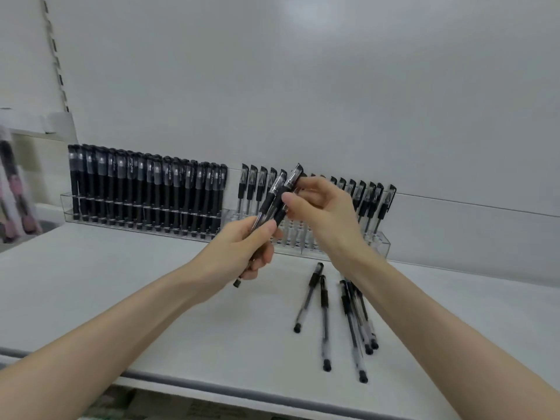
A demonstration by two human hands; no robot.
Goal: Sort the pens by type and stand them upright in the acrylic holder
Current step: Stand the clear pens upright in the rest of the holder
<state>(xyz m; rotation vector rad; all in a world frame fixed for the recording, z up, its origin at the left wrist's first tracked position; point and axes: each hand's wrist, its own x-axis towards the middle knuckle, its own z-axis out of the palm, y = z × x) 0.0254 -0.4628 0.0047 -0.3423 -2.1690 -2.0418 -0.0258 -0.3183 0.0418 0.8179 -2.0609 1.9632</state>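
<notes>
Firmly closed round the lower barrels of a bundle of pens [274, 197]: the left hand [242, 250], fingers curled, caps pointing up and toward the far side. Pinched near its cap between thumb and forefinger of the right hand [324, 210]: the upper pen [293, 177] of that bundle. Probably about to be drawn free for slotting.

Hold the left grip tight enough to stop the other pens sliding out with it. Pull along the barrel's own line, not sideways. Check the barrel type before picking a slot; looks dark, though hard to tell against the fingers. Then turn it tip down and lower it straight into a free hole without knocking the neighbours askew.

Just beyond the hands, along the far edge of the white shelf [151, 283]: the acrylic holder [380, 241]. Packed at its left end with a tight upright row of black-barrelled pens [145, 189]. Partly filled at its right end with clear-barrelled pens [372, 201], some leaning, several hidden behind the hands. Lying flat on the shelf, near and to the right: a handful of loose pens [325, 316], clear-barrelled by the look of them and not yet stood up. Blurred at the far left: pink-and-black packets [12, 189], no part of this job.
</notes>
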